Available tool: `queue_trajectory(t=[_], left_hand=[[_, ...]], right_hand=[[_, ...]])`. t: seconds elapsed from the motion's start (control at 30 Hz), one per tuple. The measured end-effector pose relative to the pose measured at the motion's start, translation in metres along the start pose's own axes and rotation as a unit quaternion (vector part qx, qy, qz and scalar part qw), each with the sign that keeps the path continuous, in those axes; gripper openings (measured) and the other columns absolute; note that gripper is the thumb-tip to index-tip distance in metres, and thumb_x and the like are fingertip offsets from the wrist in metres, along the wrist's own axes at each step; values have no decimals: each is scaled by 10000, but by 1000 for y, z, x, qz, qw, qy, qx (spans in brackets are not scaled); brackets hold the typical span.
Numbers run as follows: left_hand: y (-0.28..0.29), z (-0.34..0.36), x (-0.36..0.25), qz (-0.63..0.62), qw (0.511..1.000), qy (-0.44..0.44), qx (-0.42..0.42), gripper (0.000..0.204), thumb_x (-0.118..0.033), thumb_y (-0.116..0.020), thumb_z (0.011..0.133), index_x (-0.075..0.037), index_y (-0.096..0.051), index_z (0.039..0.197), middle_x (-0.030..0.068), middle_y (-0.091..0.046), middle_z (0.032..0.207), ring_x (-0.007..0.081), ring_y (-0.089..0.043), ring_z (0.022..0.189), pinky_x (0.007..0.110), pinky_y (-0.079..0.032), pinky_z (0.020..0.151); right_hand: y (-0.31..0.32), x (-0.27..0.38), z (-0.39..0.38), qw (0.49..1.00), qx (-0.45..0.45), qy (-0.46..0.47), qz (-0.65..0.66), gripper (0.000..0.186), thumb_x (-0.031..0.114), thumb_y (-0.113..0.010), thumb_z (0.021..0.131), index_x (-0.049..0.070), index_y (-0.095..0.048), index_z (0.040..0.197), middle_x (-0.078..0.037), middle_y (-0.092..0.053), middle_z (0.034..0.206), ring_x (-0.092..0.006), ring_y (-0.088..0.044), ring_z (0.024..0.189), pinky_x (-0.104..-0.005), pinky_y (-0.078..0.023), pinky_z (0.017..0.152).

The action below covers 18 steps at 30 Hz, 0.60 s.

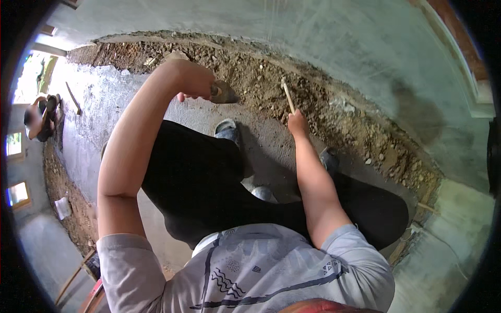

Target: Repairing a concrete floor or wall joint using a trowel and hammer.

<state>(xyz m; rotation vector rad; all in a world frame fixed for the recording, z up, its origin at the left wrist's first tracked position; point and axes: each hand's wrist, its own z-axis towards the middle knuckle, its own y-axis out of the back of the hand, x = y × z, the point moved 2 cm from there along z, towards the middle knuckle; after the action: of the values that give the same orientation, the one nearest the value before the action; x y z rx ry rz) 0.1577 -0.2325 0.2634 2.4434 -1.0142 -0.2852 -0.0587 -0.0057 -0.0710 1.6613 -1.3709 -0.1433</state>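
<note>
Both hands grip tools at the dirt strip

The left hand is closed in a fist around a tool, whose rounded end shows by the fingers; the fist hides much of it, so its kind cannot be told. This tool is near the edge where the floor meets the dirt.

The right hand is wrapped around the lower end of a pale stick. The stick tilts slightly left, its far tip over the dirt; whether it touches cannot be told.

The dirt, loose and full of small stones, runs in a strip along the foot of the grey-green wall. A shoe stands on the floor between the forearms, close to the dirt. The person wears black trousers and a grey patterned shirt.

At far left, another person is low down near a bright opening, and a white bundle lies on more dirt.
</note>
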Motion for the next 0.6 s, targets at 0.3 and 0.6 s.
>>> queue_trajectory(t=[0.3,0.6], left_hand=[[17,47,28,-25,999,-29,11,330,-301,-593,953,14,-665,1016,125,-667,750,228,-716,660,367,-587,566],[35,35,28,-68,997,-47,4,329,-252,-540,982,57,-628,910,123,-640,769,232,-654,619,395,-571,605]], right_hand=[[10,32,-15,971,-144,187,47,395,355,-493,1067,34,-514,1296,-239,-666,919,-441,-667,832,-529,-506,677],[-14,19,1,985,-112,99,-90,345,375,-512,1047,59,-578,1168,-204,-696,893,-409,-699,823,-525,-525,669]])
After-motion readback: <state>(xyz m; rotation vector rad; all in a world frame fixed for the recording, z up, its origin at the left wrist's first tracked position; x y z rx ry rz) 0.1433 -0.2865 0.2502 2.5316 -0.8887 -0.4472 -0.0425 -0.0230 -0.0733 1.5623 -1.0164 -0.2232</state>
